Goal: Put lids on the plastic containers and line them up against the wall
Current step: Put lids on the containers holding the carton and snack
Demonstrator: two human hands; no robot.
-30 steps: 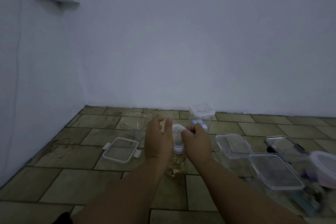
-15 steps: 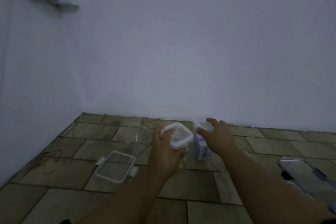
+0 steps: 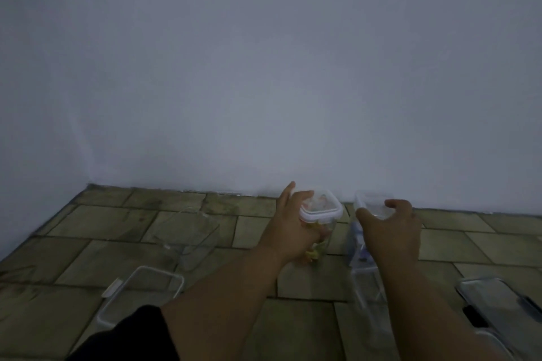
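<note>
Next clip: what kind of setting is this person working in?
Probably a bare room corner indoors, with the work done on the floor. A plain white wall meets a floor of worn stone-like tiles, and clear plastic containers, such as the lidded one in the left hand, sit on those tiles.

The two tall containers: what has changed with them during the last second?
The left hand now carries the lidded container toward the wall. The right hand moved onto the second container. The open container and loose lid stayed put.
</note>
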